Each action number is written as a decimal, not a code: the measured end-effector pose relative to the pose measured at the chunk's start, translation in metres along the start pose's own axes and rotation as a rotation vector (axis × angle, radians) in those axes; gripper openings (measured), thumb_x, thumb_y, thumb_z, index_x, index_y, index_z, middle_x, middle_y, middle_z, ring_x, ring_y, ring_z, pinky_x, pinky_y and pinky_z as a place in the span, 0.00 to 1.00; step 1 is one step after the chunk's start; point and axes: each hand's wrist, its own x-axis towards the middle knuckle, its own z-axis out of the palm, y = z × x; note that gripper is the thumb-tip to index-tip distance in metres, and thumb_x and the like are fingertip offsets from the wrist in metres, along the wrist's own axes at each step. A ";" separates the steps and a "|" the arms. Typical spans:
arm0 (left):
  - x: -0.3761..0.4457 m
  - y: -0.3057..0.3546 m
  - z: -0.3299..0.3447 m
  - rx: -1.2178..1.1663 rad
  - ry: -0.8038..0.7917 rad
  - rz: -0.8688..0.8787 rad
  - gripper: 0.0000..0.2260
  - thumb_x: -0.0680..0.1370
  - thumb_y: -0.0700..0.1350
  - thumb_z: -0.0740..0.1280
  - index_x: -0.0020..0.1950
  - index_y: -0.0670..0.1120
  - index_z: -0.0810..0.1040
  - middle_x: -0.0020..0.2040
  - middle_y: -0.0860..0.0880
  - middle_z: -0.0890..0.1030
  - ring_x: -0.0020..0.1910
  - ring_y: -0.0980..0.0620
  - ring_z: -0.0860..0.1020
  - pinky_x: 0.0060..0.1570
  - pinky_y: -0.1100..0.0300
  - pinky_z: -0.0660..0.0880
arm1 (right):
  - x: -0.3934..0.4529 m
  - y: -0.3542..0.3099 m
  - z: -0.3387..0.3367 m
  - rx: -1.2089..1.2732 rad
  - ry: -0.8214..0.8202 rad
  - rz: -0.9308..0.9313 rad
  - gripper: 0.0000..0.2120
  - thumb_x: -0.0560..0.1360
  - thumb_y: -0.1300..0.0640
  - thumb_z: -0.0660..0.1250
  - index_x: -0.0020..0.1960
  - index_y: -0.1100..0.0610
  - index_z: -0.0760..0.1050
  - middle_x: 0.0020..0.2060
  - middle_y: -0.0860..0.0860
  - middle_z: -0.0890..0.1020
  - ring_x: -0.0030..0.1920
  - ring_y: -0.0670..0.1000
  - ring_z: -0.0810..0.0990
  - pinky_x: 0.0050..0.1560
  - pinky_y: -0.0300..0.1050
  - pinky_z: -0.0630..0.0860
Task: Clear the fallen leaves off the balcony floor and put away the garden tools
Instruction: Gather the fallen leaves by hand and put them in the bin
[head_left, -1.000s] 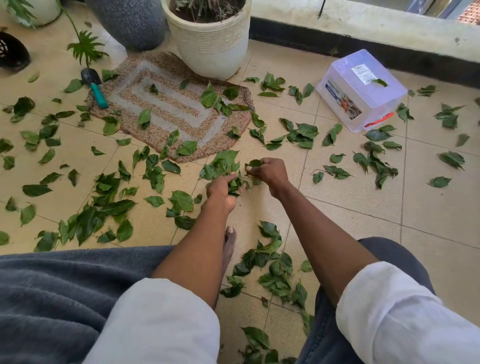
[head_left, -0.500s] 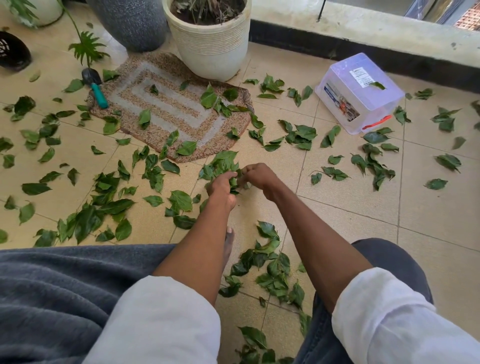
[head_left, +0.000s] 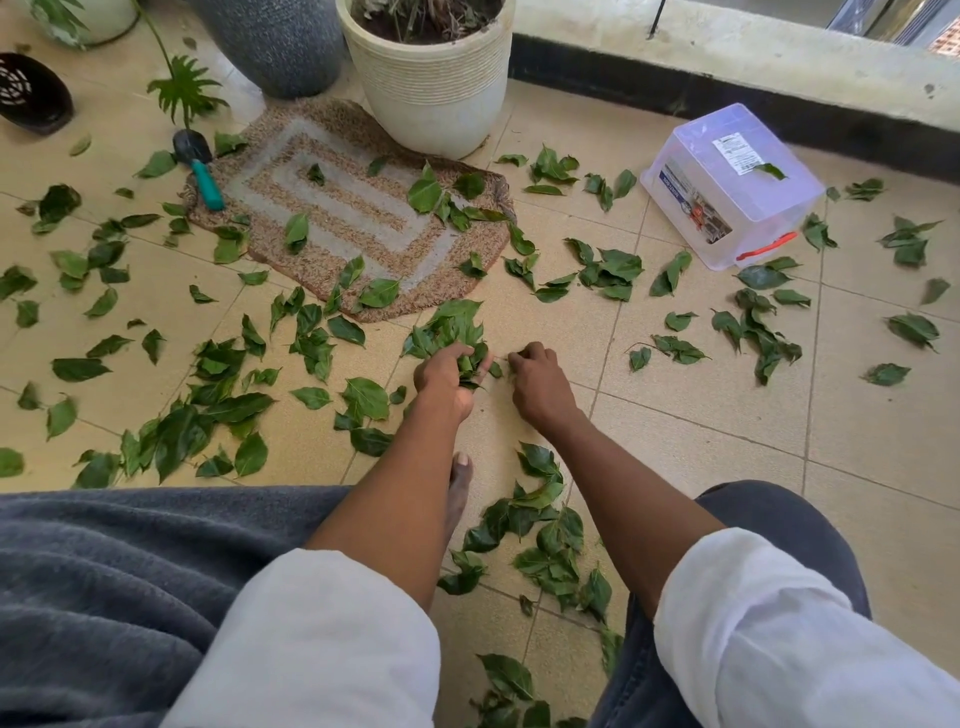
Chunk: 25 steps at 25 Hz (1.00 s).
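Note:
Green fallen leaves (head_left: 208, 410) lie scattered over the tan tiled balcony floor (head_left: 701, 415). My left hand (head_left: 447, 374) grips a bunch of leaves (head_left: 452, 327) just in front of the mat. My right hand (head_left: 540, 384) hovers low beside it, a few centimetres to the right, with its fingers curled; no leaf shows in it. A small leaf (head_left: 496, 370) lies between the two hands. A garden trowel (head_left: 202, 174) with a black blade and teal handle rests on the mat's far left corner.
A brown woven mat (head_left: 363, 218) lies ahead. A white ribbed pot (head_left: 431, 98) and a grey pot (head_left: 275, 47) stand behind it. A clear plastic box (head_left: 727, 192) sits at right near the balcony wall (head_left: 727, 62). My knees and a bare foot (head_left: 460, 488) fill the foreground.
My right hand brought a leaf to the bunch in my left hand, and has now drawn slightly back to the right. The left hand kept its hold on the bunch.

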 end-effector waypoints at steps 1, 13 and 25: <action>0.000 0.000 0.000 0.001 -0.009 -0.004 0.06 0.76 0.28 0.62 0.45 0.37 0.74 0.44 0.39 0.76 0.39 0.43 0.76 0.39 0.52 0.82 | -0.003 0.000 0.002 -0.049 0.025 -0.041 0.15 0.79 0.64 0.56 0.62 0.61 0.75 0.58 0.59 0.72 0.57 0.59 0.70 0.53 0.53 0.74; 0.005 0.017 -0.016 -0.162 0.107 0.087 0.05 0.75 0.29 0.66 0.46 0.37 0.75 0.46 0.39 0.78 0.41 0.43 0.78 0.43 0.54 0.82 | 0.024 -0.032 -0.017 0.382 0.166 0.033 0.10 0.78 0.63 0.63 0.52 0.61 0.83 0.63 0.57 0.74 0.60 0.58 0.73 0.52 0.48 0.74; 0.010 0.020 -0.025 -0.136 0.087 0.083 0.04 0.75 0.30 0.65 0.44 0.37 0.74 0.45 0.39 0.78 0.39 0.43 0.78 0.33 0.59 0.81 | 0.000 -0.031 0.011 0.158 0.121 -0.030 0.13 0.78 0.66 0.54 0.60 0.59 0.70 0.42 0.57 0.76 0.42 0.58 0.74 0.37 0.53 0.74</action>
